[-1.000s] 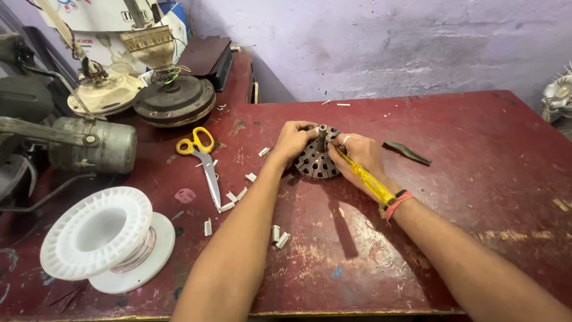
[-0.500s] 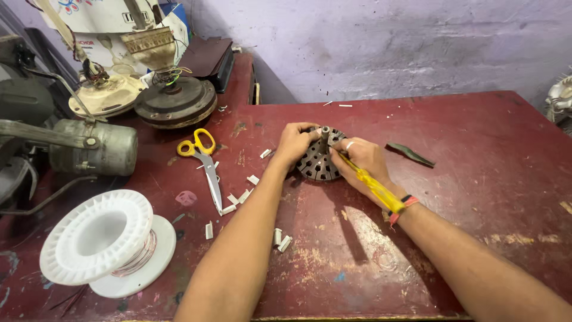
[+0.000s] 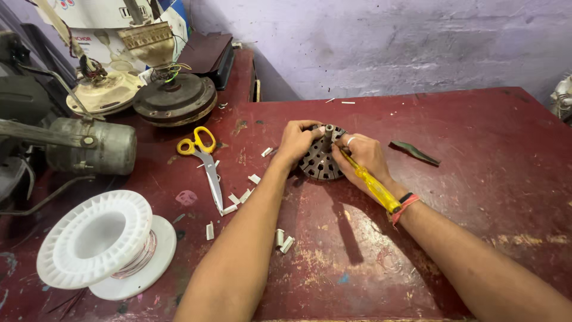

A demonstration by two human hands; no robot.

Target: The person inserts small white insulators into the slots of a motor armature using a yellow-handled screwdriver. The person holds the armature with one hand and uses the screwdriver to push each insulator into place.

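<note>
Slotted motor stator (image 3: 320, 162) sits flat mid-bench, nearer the back edge, shaft up. Left hand (image 3: 296, 141) is closed over its rim to steady it. Right hand (image 3: 364, 155) is wrapped around a yellow-handled screwdriver (image 3: 372, 183), tip into the slots. Yellow scissors (image 3: 202, 156) and white insulation scraps (image 3: 244, 195) lie to the left.

**Hidden and cut-off items, head view**

- Slotted stator core (image 3: 319, 162): left and right rims covered by the left hand (image 3: 296, 142) and right hand (image 3: 364, 155).
- Yellow-handled screwdriver (image 3: 375, 186): tip hidden between fingers and core.
- Grey motor housing (image 3: 89, 145): left part cut off by the frame edge.
- White object (image 3: 562, 98) at right edge: mostly out of frame, kind cannot be told.
- Both forearms: run off the bottom edge.
- White wire spool (image 3: 98, 235): winding mostly hidden under its upper flange.
</note>
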